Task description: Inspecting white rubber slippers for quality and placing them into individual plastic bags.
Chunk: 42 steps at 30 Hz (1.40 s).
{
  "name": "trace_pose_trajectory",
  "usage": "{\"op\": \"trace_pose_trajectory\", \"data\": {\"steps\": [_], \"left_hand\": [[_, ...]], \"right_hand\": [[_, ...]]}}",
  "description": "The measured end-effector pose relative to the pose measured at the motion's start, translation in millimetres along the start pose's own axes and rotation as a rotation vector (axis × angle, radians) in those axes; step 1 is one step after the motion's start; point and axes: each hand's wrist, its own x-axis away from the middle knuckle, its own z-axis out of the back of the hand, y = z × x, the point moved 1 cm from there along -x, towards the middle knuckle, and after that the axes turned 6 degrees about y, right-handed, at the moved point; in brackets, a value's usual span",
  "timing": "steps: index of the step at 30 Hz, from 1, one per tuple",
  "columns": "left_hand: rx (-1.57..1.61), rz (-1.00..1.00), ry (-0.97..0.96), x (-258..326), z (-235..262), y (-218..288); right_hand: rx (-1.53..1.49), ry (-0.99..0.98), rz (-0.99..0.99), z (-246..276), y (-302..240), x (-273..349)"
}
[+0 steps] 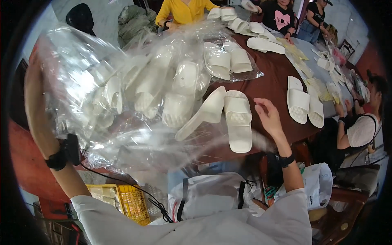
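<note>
At the far left, my left arm reaches up along a large heap of clear plastic bags; my left hand is smeared by motion, so its fingers do not show clearly. White slide slippers lie under and inside the plastic, several of them. Two uncovered white slippers sit in front of me: one tilted on its side, the other flat. Just right of the flat one, my right hand hovers with its fingers bent and apart, holding nothing. A thin sheet of plastic blurs below the slippers.
A bagged pair and a loose pair lie on the brown tablecloth. Farther off are more slippers and yellow papers. Several people work around the table. Below are a yellow crate and a white bag.
</note>
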Motion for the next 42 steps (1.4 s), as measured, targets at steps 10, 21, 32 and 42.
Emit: {"op": "trace_pose_trajectory", "data": {"steps": [10,21,32,42], "left_hand": [[0.000,-0.014,-0.586,111,-274,-40],[-0.173,-0.196,-0.515,126,-362,-62],[-0.028,0.357,-1.438,127,-342,-94],[-0.027,0.223,-1.136,132,-317,-85]], "right_hand": [[-0.363,-0.354,-0.280,37,-74,24],[-0.295,-0.511,-0.413,45,-51,45],[-0.186,-0.089,-0.475,109,1,49],[-0.179,-0.167,-0.486,116,-5,57]]}}
